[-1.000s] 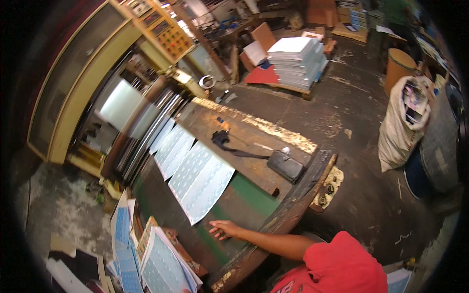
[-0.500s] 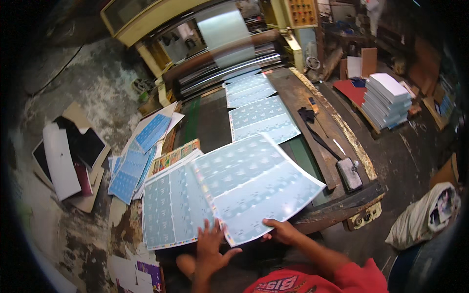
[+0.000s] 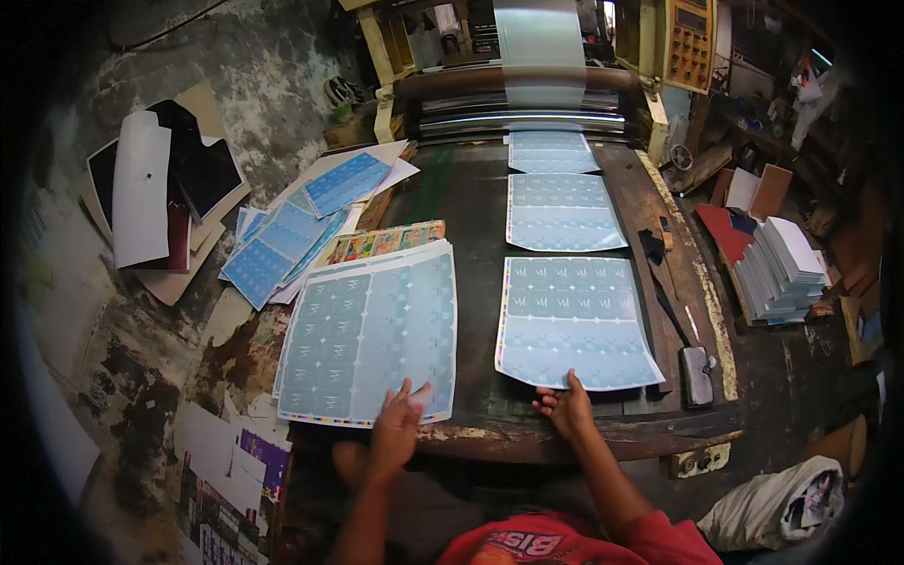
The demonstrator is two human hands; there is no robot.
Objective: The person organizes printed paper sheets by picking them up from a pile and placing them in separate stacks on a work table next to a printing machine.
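Note:
A stack of pale blue printed sheets (image 3: 367, 330) lies at the table's front left, with a strip of colour patches along its near edge. My left hand (image 3: 399, 424) rests at the stack's near right corner, fingers extended over the paper and slightly blurred. Farther right, another printed sheet (image 3: 574, 315) lies on the dark bed (image 3: 443, 202). My right hand (image 3: 567, 407) pinches this sheet's near edge, thumb on top and the other fingers below. Beyond it, a second printed sheet (image 3: 563, 209) and a third printed sheet (image 3: 551, 151) lie in line toward the rollers (image 3: 523, 122).
Loose blue sheets (image 3: 282, 240) and a colourful printed strip (image 3: 391, 243) lie left of the bed. A grey block-shaped object (image 3: 697, 377) sits by the right rail. Beyond are a paper pile (image 3: 780, 268), a pale sack (image 3: 777, 508) and a control panel (image 3: 689, 42).
The sheet my right hand was holding over the stack now lies there. My right hand has moved right to another sheet on the bed. The view has turned, and sheets have come nearer.

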